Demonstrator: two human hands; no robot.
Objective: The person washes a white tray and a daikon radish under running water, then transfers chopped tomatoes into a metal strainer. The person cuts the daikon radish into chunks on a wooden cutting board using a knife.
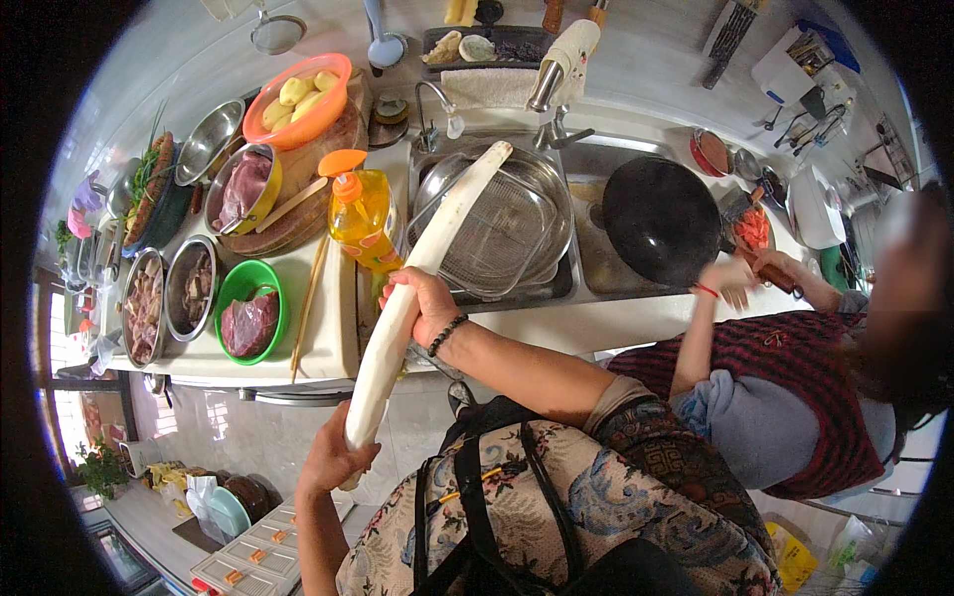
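A long, peeled white root vegetable (387, 346) runs aslant in front of me. My left hand (335, 447) grips its lower end. Around its middle is my right hand (426, 304), with a dark beaded bracelet on the wrist. The upper end reaches over a wire mesh basket (488, 238) inside a steel basin (563, 201) in the left sink. Just left of my right hand stands a dish soap bottle (361, 223) with an orange pump; its base is partly hidden.
Left on the counter are a green bowl of meat (279, 328), steel bowls of meat (145, 309) and an orange bowl of potatoes (257, 123). A black wok (659, 220) fills the right sink. At right, another person (775, 402) holds a cleaver (771, 272) beside chopped red food (751, 227).
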